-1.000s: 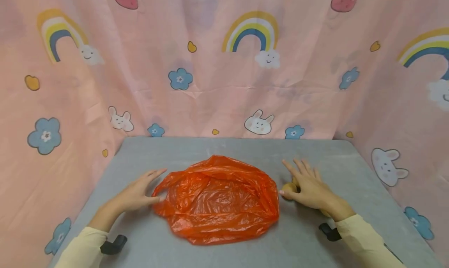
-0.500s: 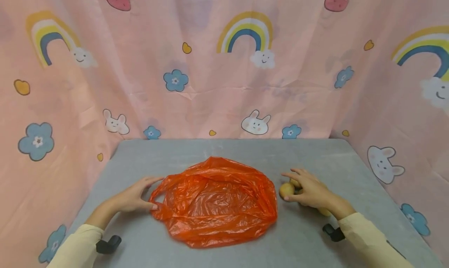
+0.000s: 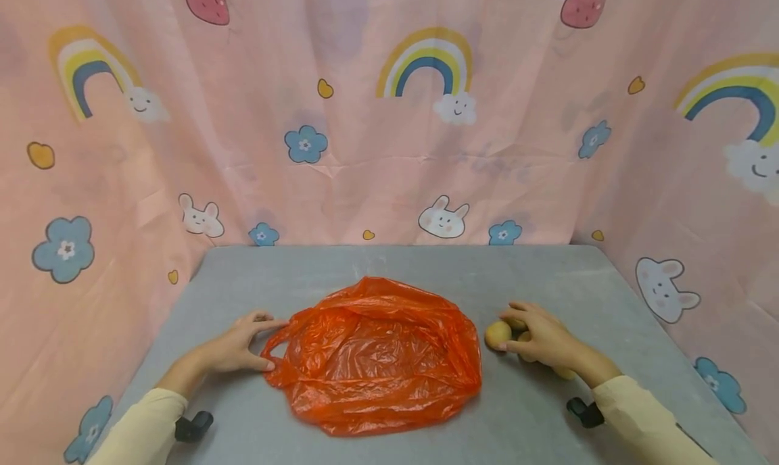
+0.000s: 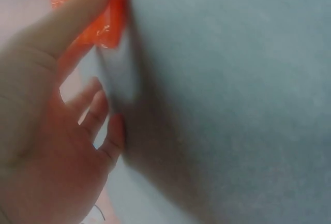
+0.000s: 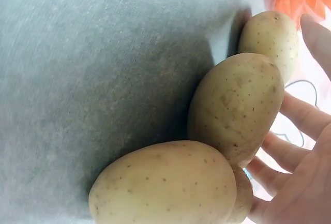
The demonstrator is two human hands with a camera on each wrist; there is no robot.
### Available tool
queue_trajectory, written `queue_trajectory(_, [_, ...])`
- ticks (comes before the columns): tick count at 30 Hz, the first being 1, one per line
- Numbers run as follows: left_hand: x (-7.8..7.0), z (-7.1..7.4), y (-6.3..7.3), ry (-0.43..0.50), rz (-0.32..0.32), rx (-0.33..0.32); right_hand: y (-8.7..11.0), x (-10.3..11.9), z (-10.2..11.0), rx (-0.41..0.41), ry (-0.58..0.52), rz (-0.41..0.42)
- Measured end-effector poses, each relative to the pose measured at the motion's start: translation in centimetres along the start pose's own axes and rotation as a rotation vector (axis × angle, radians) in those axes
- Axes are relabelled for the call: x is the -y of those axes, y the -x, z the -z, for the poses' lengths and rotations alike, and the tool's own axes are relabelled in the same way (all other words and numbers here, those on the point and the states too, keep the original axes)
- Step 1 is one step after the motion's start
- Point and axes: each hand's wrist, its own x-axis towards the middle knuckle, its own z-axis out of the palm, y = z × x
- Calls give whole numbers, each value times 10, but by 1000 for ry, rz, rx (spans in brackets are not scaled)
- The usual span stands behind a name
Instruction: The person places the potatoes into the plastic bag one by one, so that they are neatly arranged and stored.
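Note:
A crumpled orange plastic bag (image 3: 377, 357) lies spread on the grey table, its mouth gaping upward. At its left handle loop rests my left hand (image 3: 237, 343), thumb and index finger apart on the plastic. In the left wrist view the thumb lies over the orange plastic (image 4: 106, 27), the other fingers loosely bent below. My right hand (image 3: 541, 336) is over several potatoes (image 3: 498, 334), to the right of the bag. In the right wrist view, its fingers lie along the far side of the middle potato (image 5: 236, 107), with the thumb apart near the farthest potato (image 5: 269, 40).
The grey table (image 3: 292, 262) is bordered by a pink curtain (image 3: 365, 181) with rainbows, rabbits and flowers at the back and both sides. Black wrist mounts (image 3: 195, 426) sit under both sleeves. A strip of table separates bag and potatoes.
My right hand's spread fingers have lowered and bent around the potatoes, uncovering more of them. The left hand has come onto the bag's handle loop. The bag keeps its shape.

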Motion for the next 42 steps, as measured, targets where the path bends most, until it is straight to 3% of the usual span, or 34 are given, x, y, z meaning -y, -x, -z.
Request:
queue_trajectory(7, [3, -1, -1, -40, -4, -6, 0, 3, -3, 1, 32, -16])
queue_trajectory(11, [0, 2, -2, -118, 8, -4, -2, 6, -5, -24, 69, -3])
queue_trajectory(18, [-2, 6, -4, -192, 38, 48, -8, 9, -10, -38, 123, -33])
queue_trajectory(25, [0, 6, -4, -192, 64, 55, -11, 12, -13, -51, 153, -48])
queue_trajectory(34, [-2, 5, -3, -182, 45, 43, -11, 9, -14, -72, 149, -32])
queue_trajectory(38, [-4, 4, -3, -171, 45, 54, -9, 6, -13, -79, 120, -29])
queue_trajectory(42, [-6, 4, -1, -143, 53, 61, -9, 5, -6, -76, 23, -35])
